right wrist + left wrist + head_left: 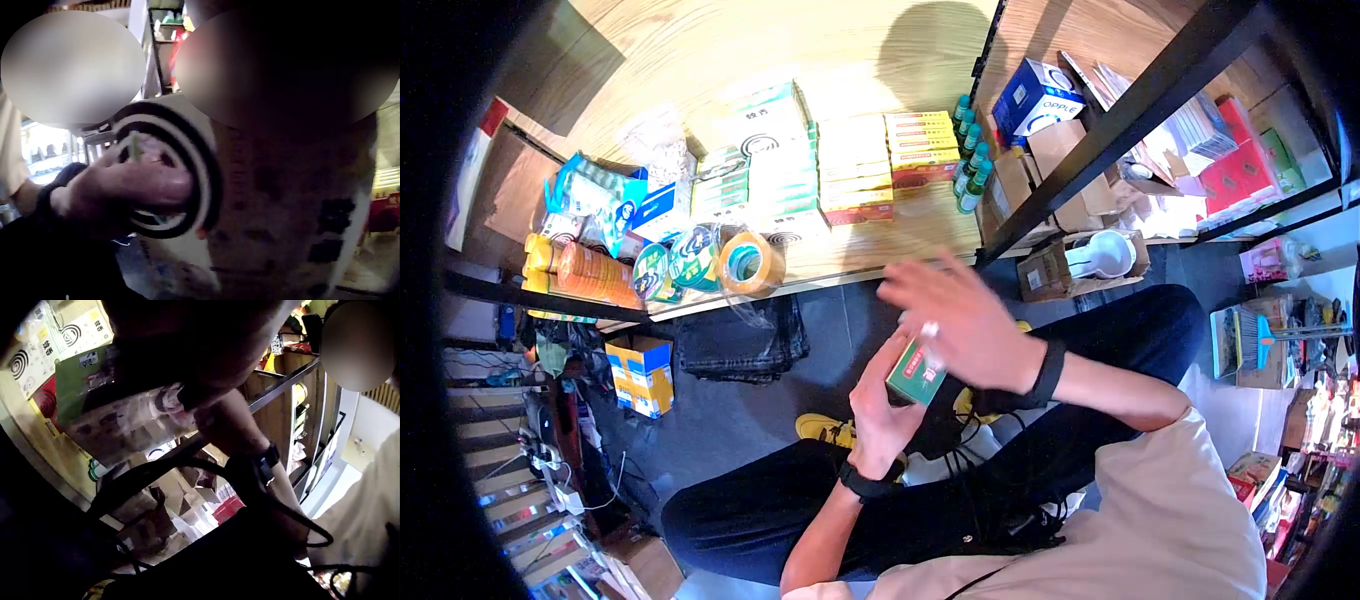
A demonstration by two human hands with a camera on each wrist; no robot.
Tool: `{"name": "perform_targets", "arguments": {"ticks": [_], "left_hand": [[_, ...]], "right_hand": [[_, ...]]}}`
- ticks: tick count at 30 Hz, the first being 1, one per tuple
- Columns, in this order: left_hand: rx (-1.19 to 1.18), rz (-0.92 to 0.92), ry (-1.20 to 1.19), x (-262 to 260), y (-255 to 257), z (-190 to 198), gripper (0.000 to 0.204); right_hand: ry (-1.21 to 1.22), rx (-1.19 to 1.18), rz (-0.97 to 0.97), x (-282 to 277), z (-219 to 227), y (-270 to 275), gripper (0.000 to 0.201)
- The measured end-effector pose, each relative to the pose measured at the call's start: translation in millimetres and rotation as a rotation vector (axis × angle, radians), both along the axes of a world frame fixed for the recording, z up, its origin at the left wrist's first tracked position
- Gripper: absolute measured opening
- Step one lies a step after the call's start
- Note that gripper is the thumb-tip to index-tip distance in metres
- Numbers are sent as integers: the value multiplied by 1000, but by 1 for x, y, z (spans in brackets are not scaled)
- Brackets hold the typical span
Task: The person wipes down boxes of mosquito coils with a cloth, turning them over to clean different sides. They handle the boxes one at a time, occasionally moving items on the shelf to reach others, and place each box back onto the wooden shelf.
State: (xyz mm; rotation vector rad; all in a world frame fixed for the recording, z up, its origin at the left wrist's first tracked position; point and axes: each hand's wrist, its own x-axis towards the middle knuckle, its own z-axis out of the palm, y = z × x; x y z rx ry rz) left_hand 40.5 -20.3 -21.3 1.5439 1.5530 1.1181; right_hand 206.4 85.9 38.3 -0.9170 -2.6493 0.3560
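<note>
Pale wood-grain shelving (935, 220) on a black metal frame is running across the far side, with a dark grey floor (700, 420) spreading out below it. Stacks of white-and-green cardboard boxes printed with black spirals (780, 190) are standing on the shelf, and small yellow-and-red boxes (855, 170) are sitting just beside them, left of a row of green bottles with teal caps (973, 185). Near the shelf's front edge, a wide ring of tan tape (772, 265) is leaning among other rolls. Below, folded black sheeting (740, 345) is lying on the floor near a blue-and-yellow carton (640, 375). Between the shelf and their own body, a seated person in dark trousers (750, 500) is holding up a green cardboard box with a red label (917, 375). Their left hand (880, 408) is gripping it, thumb and fingers wrapping its sides. Their right hand (968, 322) is hovering blurred at the box's upper end, fingers extending loosely; whether it is touching the cardboard, I cannot tell.
</note>
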Motion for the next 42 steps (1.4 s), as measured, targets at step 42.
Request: {"name": "perform_targets", "arguments": {"ticks": [42], "left_hand": [[-620,-157,-1140,-52,14,-12,55]], "right_hand": [[792,-1106,-5,28,-8,12,60]]}}
